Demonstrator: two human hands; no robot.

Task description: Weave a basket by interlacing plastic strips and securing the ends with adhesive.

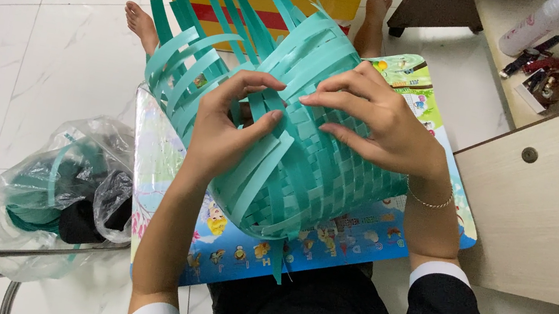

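Lap at 6 o'clock: glossy, colourful picture board (356,240), flat, rectangular. On it lies a half-woven basket (313,177) of smooth teal plastic strips, checker weave tight at the base. Left hand (223,133) at centre, fingers pinched on one loose strip (260,113). Right hand (375,120) at 2 o'clock, fingertips pressed together on the weave. Unwoven strips fan toward 12. Crinkled clear bag (56,196) at 8 o'clock.

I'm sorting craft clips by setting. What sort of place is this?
Probably a room at home: white tiled floor, wooden cabinet, bare feet. Both hands, left hand and right hand, weave a teal strip basket on a colourful board.
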